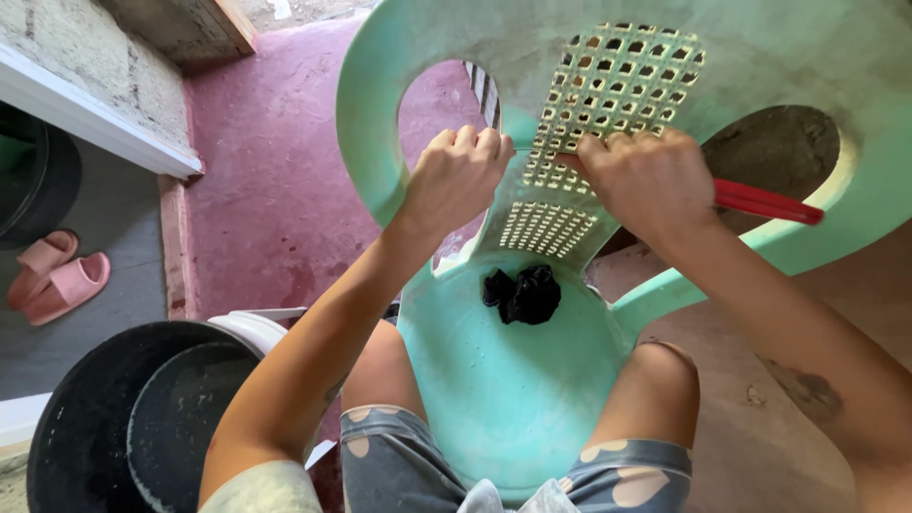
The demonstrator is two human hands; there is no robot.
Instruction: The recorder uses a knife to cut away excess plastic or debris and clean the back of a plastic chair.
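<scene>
A mint-green plastic chair (pixel 494 380) stands in front of me, its lattice backrest (pixel 608 85) facing me. My left hand (pixel 456 176) is closed in a fist at the left edge of the lattice, gripping something thin that I cannot make out. My right hand (pixel 651 180) is closed around a red-handled tool (pixel 765 201), whose handle sticks out to the right; its working end is pressed against the lattice between my hands. A crumpled black cloth (pixel 525 293) lies on the seat at the foot of the backrest.
My knees flank the seat. A black tub (pixel 85 427) with a dark basin (pixel 180 418) inside sits at lower left. Pink slippers (pixel 57 275) lie on the grey floor at far left, beyond a raised step (pixel 176 247). Red floor lies behind the chair.
</scene>
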